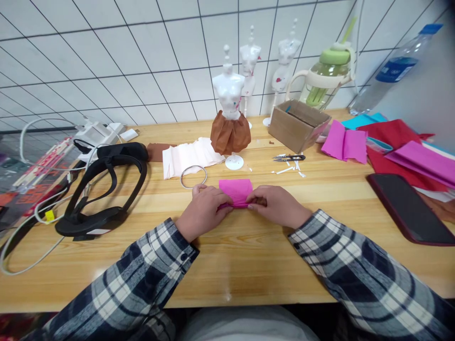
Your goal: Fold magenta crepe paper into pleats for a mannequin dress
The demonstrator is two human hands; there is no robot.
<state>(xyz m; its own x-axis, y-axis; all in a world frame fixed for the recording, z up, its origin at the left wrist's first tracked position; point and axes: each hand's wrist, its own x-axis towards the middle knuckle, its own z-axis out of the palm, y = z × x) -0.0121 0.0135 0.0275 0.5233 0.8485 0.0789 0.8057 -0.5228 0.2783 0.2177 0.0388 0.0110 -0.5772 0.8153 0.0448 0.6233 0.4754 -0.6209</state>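
On the table, the pink piece (235, 189) lies in front of the person, between the two hands. The left hand (206, 208) has its fingers pinched together on the near left corner; the right hand (279, 203) has its fingers drawn close on the near right corner. The work on this piece looks partly done: its near edge seems folded or rolled, while the far part lies flat and unworked. The brown skirt (231, 132) looks finished, set around the front form (229, 92).

Counted, there are three forms, one with a skirt and two without, behind it; one piece in hand; one ring (206, 175); one pair of snips (289, 158), with several white scraps (284, 169) just beside it; one box (296, 125); one jug (329, 76); one bottle (394, 71); one phone (412, 208); and one headset (90, 222). The coloured sheets (344, 142) at the right overlap, so their number cannot be told.
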